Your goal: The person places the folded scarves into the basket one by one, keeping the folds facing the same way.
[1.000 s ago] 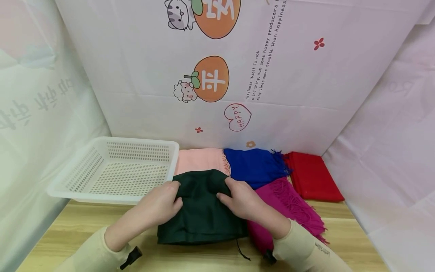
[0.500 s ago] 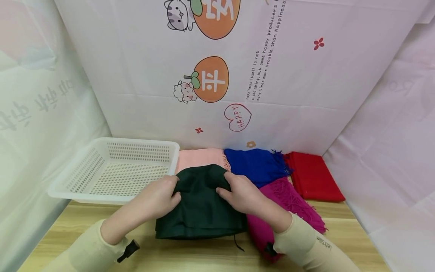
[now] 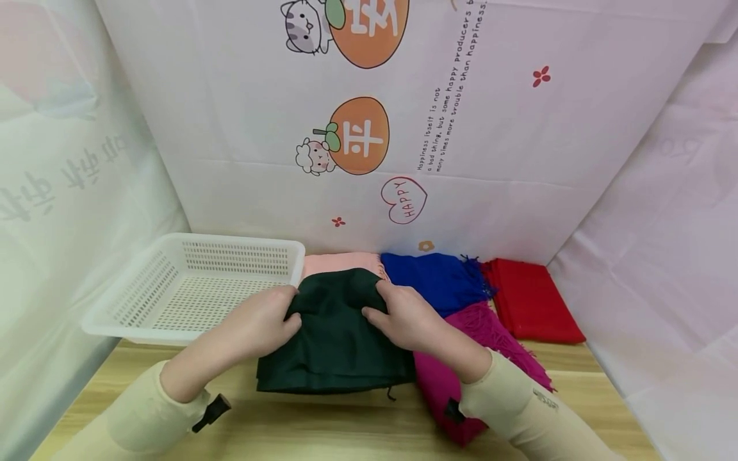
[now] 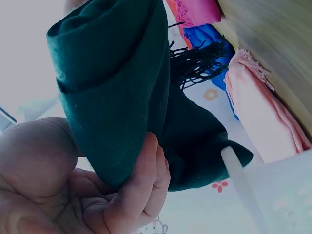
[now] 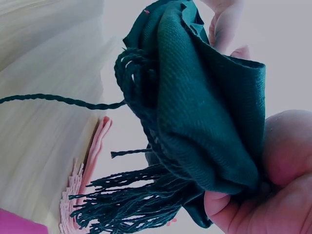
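Note:
A dark green fringed scarf (image 3: 340,339), folded into a wide bundle, hangs between my two hands over the table. My left hand (image 3: 268,320) grips its left upper edge, thumb on the near face. On the opposite edge my right hand (image 3: 409,317) pinches the cloth the same way. In the left wrist view, fingers (image 4: 141,185) curl round the fold of the green cloth. Dark twisted tassels (image 5: 131,200) dangle from the scarf in the right wrist view, with one long strand sticking out sideways.
A white perforated basket (image 3: 225,333) stands at the left. Behind the green scarf lies a folded pink scarf (image 3: 340,261), then a blue scarf (image 3: 426,278) and a red one (image 3: 533,301). A magenta scarf (image 3: 444,397) lies under my right forearm. White printed sheets wall the wooden table (image 3: 323,429).
Both hands have lifted the green scarf and shifted it slightly left and away from me. It now covers more of the pink scarf, and more tabletop shows below it.

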`<control>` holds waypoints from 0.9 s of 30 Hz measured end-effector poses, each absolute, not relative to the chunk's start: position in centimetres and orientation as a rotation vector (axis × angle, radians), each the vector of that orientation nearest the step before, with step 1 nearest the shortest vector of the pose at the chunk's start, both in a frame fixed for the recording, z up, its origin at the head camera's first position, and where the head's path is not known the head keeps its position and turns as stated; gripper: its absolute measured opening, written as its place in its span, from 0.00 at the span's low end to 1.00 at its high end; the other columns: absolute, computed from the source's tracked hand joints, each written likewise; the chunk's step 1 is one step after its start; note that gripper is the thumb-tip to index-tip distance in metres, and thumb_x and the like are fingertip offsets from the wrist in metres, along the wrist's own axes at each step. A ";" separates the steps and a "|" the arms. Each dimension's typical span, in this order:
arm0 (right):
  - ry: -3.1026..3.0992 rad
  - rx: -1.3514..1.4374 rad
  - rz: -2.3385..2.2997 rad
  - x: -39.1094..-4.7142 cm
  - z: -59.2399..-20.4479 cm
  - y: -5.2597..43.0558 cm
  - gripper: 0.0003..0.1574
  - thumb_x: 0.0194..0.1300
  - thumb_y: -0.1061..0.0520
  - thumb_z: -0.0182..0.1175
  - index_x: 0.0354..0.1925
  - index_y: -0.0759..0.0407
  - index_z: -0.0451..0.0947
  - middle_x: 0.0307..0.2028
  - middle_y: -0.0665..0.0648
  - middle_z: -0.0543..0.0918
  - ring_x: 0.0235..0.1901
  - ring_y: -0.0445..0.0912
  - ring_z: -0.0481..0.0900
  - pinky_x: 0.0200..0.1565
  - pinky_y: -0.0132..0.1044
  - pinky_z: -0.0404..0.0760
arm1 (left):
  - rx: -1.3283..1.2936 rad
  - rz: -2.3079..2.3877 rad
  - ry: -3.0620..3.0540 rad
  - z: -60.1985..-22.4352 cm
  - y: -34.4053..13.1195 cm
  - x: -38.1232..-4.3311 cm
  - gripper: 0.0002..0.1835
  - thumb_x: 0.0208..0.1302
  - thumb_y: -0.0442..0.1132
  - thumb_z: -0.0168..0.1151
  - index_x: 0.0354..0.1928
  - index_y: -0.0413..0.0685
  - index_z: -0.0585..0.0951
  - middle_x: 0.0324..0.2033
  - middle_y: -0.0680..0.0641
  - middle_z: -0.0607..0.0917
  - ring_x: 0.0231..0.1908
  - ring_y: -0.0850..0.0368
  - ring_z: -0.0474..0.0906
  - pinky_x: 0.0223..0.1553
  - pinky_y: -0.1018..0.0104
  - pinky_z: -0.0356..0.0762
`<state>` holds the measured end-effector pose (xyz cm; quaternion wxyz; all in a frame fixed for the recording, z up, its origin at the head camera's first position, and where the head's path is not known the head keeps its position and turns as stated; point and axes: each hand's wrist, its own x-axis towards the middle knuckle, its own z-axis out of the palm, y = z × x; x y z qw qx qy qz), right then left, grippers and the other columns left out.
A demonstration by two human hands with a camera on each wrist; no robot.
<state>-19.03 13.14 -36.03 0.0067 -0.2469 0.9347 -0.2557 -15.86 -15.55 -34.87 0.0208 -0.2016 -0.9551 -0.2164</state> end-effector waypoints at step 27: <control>2.971 -0.880 -0.812 -21.0 -35.3 8.8 0.15 0.81 0.51 0.68 0.48 0.62 0.78 0.30 0.53 0.81 0.39 0.52 0.85 0.48 0.50 0.85 | -0.530 -0.627 -2.957 -33.9 -19.3 -18.0 0.15 0.76 0.36 0.62 0.58 0.34 0.84 0.48 0.39 0.90 0.41 0.47 0.84 0.48 0.44 0.86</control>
